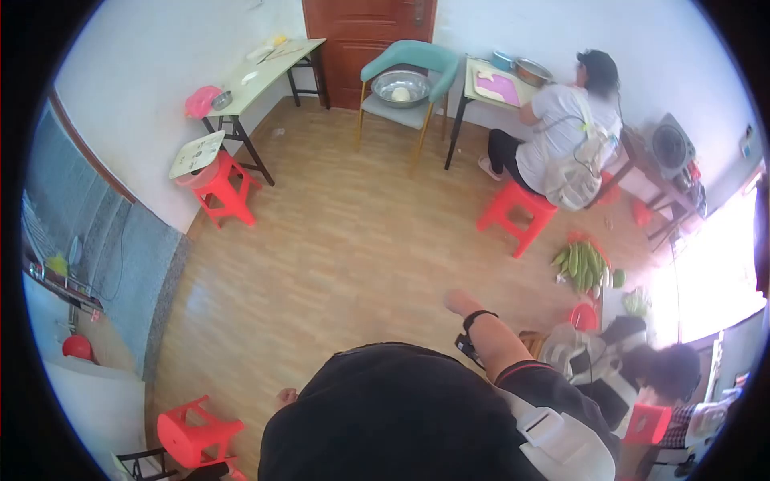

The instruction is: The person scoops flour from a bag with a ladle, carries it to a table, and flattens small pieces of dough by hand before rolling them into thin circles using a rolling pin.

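My right hand [460, 303] is stretched out ahead of me over the wooden floor, blurred, with its fingers smeared together. A black strap [479, 317] with a small dark device circles that wrist. Only a small part of my left hand [287, 396] shows beside my black shirt [393, 417]; the rest is hidden behind my body. No object shows in either hand, and both are apart from the furniture. The thing nearest my right hand is a pile of long green vegetables [584, 263] on the floor to the right.
A person [565, 120] sits on a red stool [513, 215] at a table with a purple board [499, 86]. A teal chair [409, 56] bears a metal bowl [401, 86]. Along the left wall stand a long table [269, 68] and red stools [220, 192]. Another person [670, 373] is at lower right.
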Demonstrator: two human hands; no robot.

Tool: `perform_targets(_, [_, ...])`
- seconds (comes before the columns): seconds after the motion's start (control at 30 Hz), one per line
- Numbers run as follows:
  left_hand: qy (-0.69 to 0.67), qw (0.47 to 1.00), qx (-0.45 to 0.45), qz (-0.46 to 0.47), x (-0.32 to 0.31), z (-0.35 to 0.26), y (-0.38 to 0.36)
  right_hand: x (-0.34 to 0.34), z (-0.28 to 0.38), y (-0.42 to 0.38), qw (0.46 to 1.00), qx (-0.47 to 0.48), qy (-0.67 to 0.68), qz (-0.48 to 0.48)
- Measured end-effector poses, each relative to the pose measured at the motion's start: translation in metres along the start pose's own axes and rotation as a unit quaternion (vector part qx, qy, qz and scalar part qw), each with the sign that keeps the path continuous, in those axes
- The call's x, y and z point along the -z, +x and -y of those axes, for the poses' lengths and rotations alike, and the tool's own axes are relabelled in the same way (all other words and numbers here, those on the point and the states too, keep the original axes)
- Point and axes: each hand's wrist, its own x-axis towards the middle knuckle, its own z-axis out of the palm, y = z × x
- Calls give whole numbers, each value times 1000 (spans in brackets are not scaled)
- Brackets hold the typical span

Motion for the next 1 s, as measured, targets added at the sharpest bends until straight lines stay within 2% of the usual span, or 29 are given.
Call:
perform_targets(0.03, [-5, 1000, 2, -1, 5, -6, 14, 39, 34, 5, 1000, 21, 2, 6])
perform_targets(0.17, [-2, 1000, 19, 6, 43, -27, 78, 93, 121, 58, 991, 133, -9, 29])
perform_targets(0.3, [41, 998, 48, 21, 100, -17, 156, 82, 131, 131, 972, 232, -4, 28])
perform_targets(0.33, [58, 996, 55, 26, 118, -11, 175, 80, 125, 147, 975, 222, -1, 31])
perform_targets(0.4, [97, 993, 56, 27, 157, 0, 216, 86, 107, 172, 986, 133, -79, 61])
perform_targets(0.47, [144, 989, 37, 17, 196, 10, 261, 97, 91, 192, 993, 85, -69, 47])
perform_targets(0.57, [247, 966, -62, -43, 259, 18, 359, 99, 84, 220, 999, -8, -31, 10])
perform_targets(0.6, [268, 956, -97, -73, 277, 17, 392, 99, 81, 220, 996, 65, -48, -39])
perform_targets(0.63, [220, 969, -86, -68, 299, -21, 421, 100, 82, 220, 983, 148, -61, -88])
perform_targets(0.67, [171, 980, -76, -65, 323, -68, 446, 102, 95, 226, 997, 5, 72, -37])
perform_targets(0.7, [96, 994, -28, -54, 371, -195, 406, 76, 77, 243, 997, 21, 76, 0])
perform_targets(0.73, [124, 988, -71, -62, 366, -177, 467, 100, 97, 245, 986, -55, 144, 60])
perform_targets(0.77, [103, 984, -122, -80, 368, -200, 493, 140, 126, 241, 967, -91, 210, 113])
perform_targets(0.8, [65, 989, -116, -61, 382, -251, 498, 73, 80, 283, 974, -62, 154, 152])
perform_targets(0.83, [-1, 984, -162, -71, 389, -283, 505, 4, 33, 325, 977, -29, 99, 187])
perform_targets(0.9, [-52, 993, -89, -49, 399, -335, 521, 122, 70, 349, 958, -99, 131, 237])
perform_targets(0.93, [-66, 992, -99, -48, 401, -346, 528, 192, 96, 358, 945, -135, 144, 259])
perform_targets(0.97, [-78, 989, -113, -48, 406, -357, 538, 151, 51, 426, 966, -45, 34, 254])
perform_targets(1.0, [-85, 990, -100, -55, 415, -368, 548, 193, 52, 463, 965, -34, 25, 261])
